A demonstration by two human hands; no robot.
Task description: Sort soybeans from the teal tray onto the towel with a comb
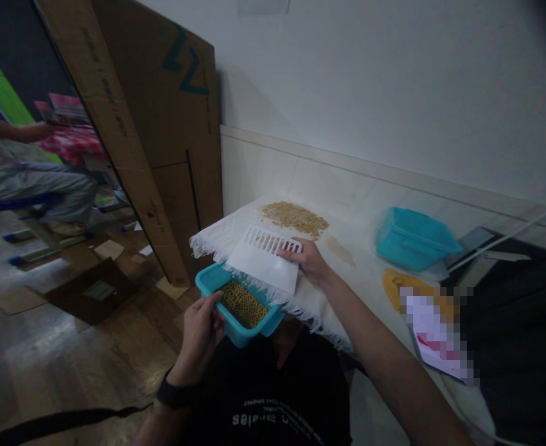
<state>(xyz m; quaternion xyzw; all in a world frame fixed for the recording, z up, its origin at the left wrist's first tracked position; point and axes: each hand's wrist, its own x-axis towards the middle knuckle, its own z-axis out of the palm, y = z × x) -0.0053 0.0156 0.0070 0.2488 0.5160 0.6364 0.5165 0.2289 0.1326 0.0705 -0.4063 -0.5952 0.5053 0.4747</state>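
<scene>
My left hand (202, 328) is closed on the near-left rim of a small teal plastic bin (240, 337), thumb over the edge. Small greenish beans (245, 306) cover the bin's bottom. The bin is held just below the fringed edge of a white cloth (221, 232) that covers a table. In my right hand (310, 261), a flat white plastic scraper (268, 263) with a row of slots is gripped near its slotted edge. It lies slanted over the cloth, its plain edge toward the bin. Behind it, a pile of pale yellow beans (294, 217) is spread on the cloth.
A second teal bin (414, 238) stands at the right, by an orange item (396, 288) and a partly blurred-out tablet or phone (440, 347). A large cardboard box (161, 124) rises at the left. Beyond it sits another person (17, 167). Cardboard pieces (91, 291) litter the floor.
</scene>
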